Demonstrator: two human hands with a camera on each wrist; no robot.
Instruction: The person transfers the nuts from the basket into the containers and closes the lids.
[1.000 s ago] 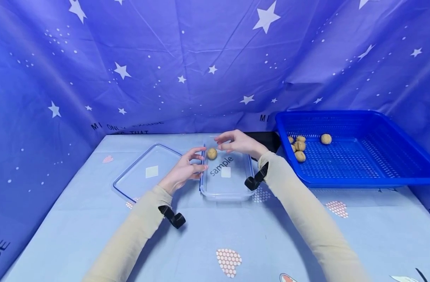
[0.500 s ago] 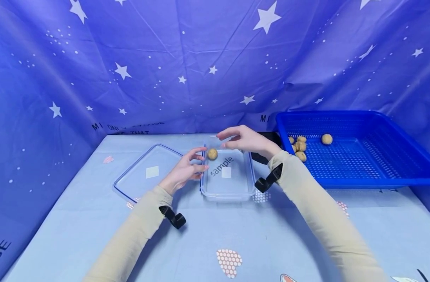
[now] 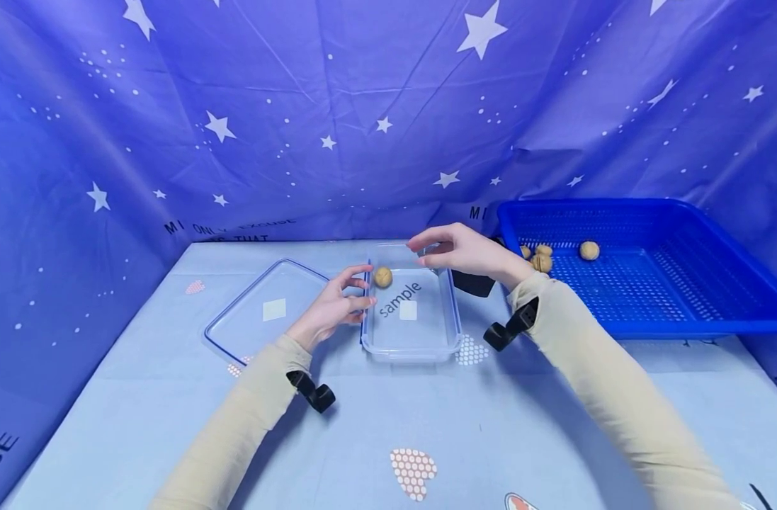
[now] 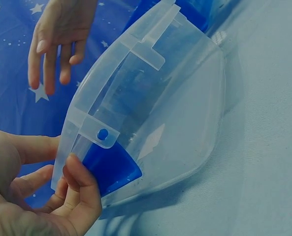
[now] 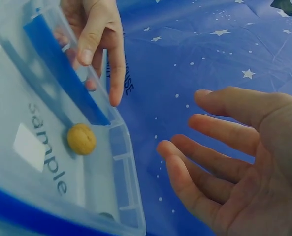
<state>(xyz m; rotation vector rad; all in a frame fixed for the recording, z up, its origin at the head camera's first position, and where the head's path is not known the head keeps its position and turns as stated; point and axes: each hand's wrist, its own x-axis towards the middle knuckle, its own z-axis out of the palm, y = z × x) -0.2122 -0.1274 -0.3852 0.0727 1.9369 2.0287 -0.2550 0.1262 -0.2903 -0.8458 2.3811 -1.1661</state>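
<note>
A clear plastic food container (image 3: 412,353) with blue side latches stands uncovered on the table, "sample" lettering showing through its bottom. One walnut (image 3: 383,277) lies inside, near the left wall; it shows as a round tan ball (image 5: 81,139) in the right wrist view. My left hand (image 3: 331,308) holds the container's left side, with fingers at the rim and at the blue latch (image 4: 111,167). Over the far right part of the container hovers my right hand (image 3: 467,251), holding nothing, its fingers (image 5: 210,128) loosely bent and apart in the right wrist view.
A clear lid (image 3: 274,310) with a blue seal lies left of the container. At the right stands a blue perforated basket (image 3: 656,329) with several walnuts (image 3: 541,263) inside. A black object (image 3: 474,283) sits between container and basket. A starry curtain (image 3: 363,106) hangs behind.
My right hand has moved right and slightly up, away from the walnut in the container. The left hand and the container have stayed in place.
</note>
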